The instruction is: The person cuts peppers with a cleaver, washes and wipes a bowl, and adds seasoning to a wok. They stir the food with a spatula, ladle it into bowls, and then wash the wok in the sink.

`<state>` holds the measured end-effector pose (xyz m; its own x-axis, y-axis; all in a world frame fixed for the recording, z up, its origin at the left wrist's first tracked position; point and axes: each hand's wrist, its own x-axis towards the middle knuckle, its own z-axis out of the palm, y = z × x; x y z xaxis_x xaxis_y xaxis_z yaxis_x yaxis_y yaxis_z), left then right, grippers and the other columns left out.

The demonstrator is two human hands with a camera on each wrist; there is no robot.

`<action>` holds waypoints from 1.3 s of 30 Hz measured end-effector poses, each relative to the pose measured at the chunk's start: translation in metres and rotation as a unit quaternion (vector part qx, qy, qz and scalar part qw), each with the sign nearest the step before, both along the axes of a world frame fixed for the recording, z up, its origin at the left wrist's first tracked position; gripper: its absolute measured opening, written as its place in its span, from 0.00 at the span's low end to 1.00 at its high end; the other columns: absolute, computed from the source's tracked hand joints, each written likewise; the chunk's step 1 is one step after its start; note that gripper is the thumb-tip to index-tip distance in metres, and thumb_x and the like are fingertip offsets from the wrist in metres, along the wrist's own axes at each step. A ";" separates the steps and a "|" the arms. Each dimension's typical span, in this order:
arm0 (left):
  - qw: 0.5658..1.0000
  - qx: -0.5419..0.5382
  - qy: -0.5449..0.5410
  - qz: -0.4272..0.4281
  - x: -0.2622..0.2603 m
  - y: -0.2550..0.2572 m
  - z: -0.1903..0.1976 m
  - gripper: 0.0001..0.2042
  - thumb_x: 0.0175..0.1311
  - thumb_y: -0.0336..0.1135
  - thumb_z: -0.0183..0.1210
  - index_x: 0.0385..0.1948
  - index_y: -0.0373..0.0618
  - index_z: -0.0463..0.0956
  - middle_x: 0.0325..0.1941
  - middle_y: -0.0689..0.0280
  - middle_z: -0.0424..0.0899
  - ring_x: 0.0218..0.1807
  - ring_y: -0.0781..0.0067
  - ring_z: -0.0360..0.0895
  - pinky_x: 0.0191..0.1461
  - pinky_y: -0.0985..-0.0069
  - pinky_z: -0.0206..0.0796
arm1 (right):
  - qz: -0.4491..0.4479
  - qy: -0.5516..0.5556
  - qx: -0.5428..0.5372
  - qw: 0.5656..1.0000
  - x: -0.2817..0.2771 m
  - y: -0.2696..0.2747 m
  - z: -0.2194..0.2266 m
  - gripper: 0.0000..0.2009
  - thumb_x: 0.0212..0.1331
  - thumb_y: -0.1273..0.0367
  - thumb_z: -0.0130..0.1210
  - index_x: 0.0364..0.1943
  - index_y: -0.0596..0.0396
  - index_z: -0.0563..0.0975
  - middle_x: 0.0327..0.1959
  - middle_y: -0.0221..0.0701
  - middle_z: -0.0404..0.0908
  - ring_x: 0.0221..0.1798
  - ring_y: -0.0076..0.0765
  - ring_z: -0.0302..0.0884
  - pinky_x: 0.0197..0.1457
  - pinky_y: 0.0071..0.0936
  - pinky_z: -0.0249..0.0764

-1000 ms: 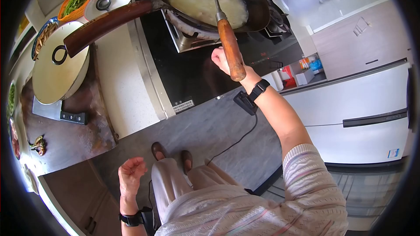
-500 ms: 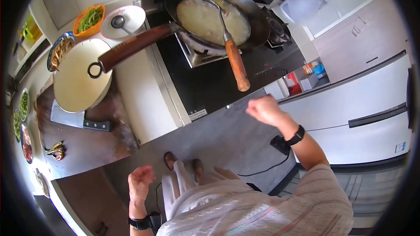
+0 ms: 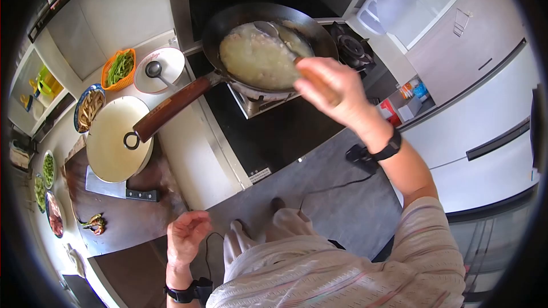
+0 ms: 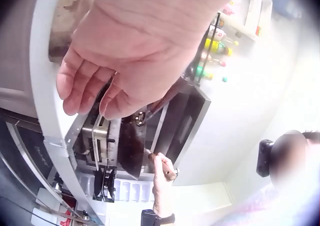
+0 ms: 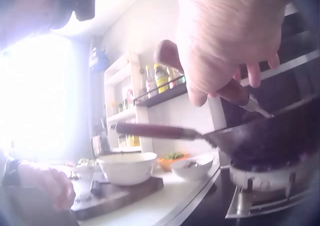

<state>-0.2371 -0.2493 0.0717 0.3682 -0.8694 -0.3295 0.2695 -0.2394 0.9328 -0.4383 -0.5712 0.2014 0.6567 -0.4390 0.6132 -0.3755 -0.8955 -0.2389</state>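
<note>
My right hand [image 3: 345, 97] grips the wooden handle of a wok spatula [image 3: 290, 51]. The spatula's metal end lies in the pale, cloudy broth [image 3: 245, 57] inside a dark wok [image 3: 318, 33]. In the right wrist view, fingers wrap the brown handle [image 5: 167, 55] above the wok rim. The wok sits on a gas burner, its long wooden handle [image 3: 171, 108] reaching left over a cream-coloured pot [image 3: 114, 142]. Away from the counter, near my body, my left hand [image 3: 185, 236] hangs with loosely curled fingers and holds nothing.
A cleaver [image 3: 142, 194] lies on the cutting board [image 3: 137, 222], partly beneath the pot. Behind are an orange basket [image 3: 104, 77] of greens, a white bowl [image 3: 171, 60] with a ladle, and a plate of sliced food [image 3: 90, 108]. A second burner [image 3: 351, 48] stands right.
My right hand drew back from under the spatula's handle, then rose and took hold of it. The handle now tilts more to the right. My left hand stays low beside my body.
</note>
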 end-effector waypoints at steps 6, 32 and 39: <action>0.986 -0.090 -0.091 0.105 0.001 -0.032 0.037 0.08 0.55 0.25 0.58 0.36 0.35 0.75 0.31 0.67 0.79 0.31 0.80 0.75 0.37 0.84 0.67 | 0.076 -0.159 0.324 0.930 -0.058 -0.079 0.072 0.08 0.52 0.76 0.55 0.38 0.61 0.75 0.36 0.33 0.80 0.37 0.27 0.78 0.42 0.20 0.75; 0.906 -0.151 -0.172 0.357 0.041 -0.104 0.063 0.16 0.64 0.36 0.52 0.51 0.41 0.68 0.31 0.63 0.80 0.25 0.81 0.77 0.26 0.89 0.65 | 0.112 -0.246 0.472 0.839 -0.099 -0.148 0.038 0.11 0.59 0.68 0.49 0.41 0.61 0.71 0.32 0.44 0.80 0.28 0.36 0.81 0.30 0.22 0.74; 0.910 -0.169 -0.216 0.311 0.054 -0.096 0.065 0.20 0.61 0.32 0.55 0.54 0.39 0.66 0.34 0.69 0.76 0.28 0.83 0.75 0.30 0.88 0.64 | 0.059 -0.129 0.257 0.956 -0.094 -0.113 0.100 0.08 0.56 0.73 0.52 0.38 0.63 0.74 0.33 0.38 0.80 0.31 0.28 0.80 0.33 0.18 0.72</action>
